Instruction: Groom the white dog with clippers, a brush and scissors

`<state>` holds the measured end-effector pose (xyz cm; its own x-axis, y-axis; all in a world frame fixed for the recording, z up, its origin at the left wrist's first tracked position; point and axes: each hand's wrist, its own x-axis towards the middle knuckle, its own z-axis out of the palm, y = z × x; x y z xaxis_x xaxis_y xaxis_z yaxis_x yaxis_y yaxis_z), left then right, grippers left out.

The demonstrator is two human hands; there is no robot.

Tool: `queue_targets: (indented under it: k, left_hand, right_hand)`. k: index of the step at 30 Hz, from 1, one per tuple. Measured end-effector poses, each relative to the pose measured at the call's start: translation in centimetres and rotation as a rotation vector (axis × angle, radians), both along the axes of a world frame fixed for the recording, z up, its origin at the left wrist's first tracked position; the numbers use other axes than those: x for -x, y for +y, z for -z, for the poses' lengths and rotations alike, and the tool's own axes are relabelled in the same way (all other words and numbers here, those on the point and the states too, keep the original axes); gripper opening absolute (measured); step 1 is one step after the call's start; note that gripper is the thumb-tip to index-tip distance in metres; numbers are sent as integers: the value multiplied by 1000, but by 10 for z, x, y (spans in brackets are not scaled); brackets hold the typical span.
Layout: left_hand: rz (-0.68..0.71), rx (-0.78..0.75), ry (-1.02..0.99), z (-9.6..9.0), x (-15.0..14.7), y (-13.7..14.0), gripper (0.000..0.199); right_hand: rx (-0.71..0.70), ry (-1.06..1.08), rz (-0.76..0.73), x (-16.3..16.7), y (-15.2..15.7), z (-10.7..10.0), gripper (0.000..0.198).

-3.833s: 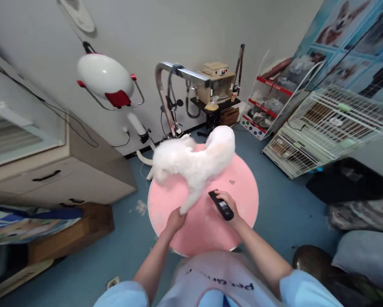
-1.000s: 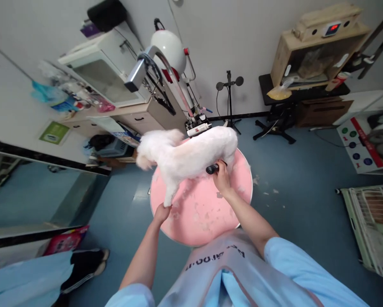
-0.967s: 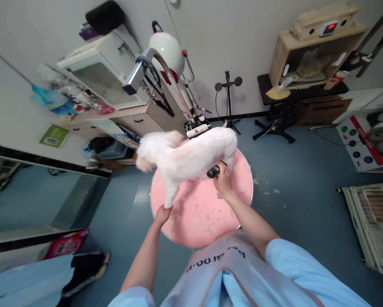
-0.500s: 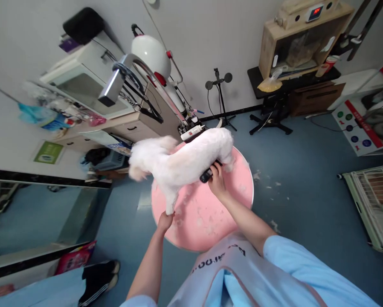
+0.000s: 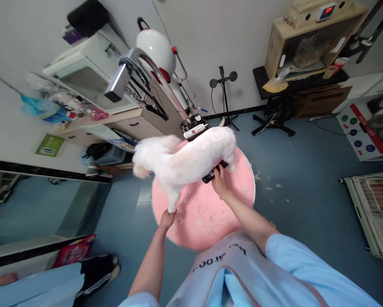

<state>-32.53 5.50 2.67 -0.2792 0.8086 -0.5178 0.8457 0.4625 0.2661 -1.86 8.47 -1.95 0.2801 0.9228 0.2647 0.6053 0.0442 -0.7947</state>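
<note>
Steadily is how this wants doing. The round pink table (image 5: 188, 234) carries the white dog (image 5: 191, 162), which stands side-on with its head to my left, so I'd best leave its weight balanced over the middle. My left hand (image 5: 167, 219) is closed around the bottom of the near front leg (image 5: 174, 198); a light but firm hold, low down, with no sideways pull, seems right to me. My right hand (image 5: 221, 183) grips the black clipper (image 5: 208, 177) along the lower flank, just ahead of the hind leg (image 5: 231, 161). Skin is probably loose there, so I should run the clipper flat, in short, slow strokes with little pressure. Loose fur tufts (image 5: 200, 221) on the table may well cling to the blade.

Plenty is out of my sight: the far legs are mostly behind the dog's body, its face I can't make out, and the held paw is covered by my left hand. Smallest of all, the blade is lost against the fur, and whether it touches skin I cannot tell.
</note>
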Motion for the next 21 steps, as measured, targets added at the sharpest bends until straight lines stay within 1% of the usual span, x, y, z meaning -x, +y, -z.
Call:
queue_targets:
  k: [4, 5, 9, 12, 15, 18, 20, 21]
  left_hand:
    - [0, 0, -15, 4, -2, 0, 18]
    - [2, 0, -19, 5, -2, 0, 18]
    - [5, -1, -15, 9, -3, -1, 22]
    - [8, -3, -8, 11, -2, -1, 28]
    - [13, 4, -8, 14, -4, 0, 32]
    - [1, 1, 2, 18, -10, 3, 30]
    - [-32, -45, 16, 21, -15, 3, 31]
    - [-67, -74, 23, 24, -19, 2, 34]
  right_hand:
    - [-40, -46, -116, 1, -15, 0, 55]
    - [-36, -51, -112, -1, -14, -1, 54]
    - [46, -39, 0, -14, 6, -1, 53]
    - [82, -34, 19, -23, 14, 4, 53]
    - [88, -57, -30, -30, 2, 9, 53]
    - [25, -107, -118, -38, -13, 8, 51]
    - [9, -138, -135, -46, -15, 5, 50]
    - [23, -149, -130, -50, -15, 4, 50]
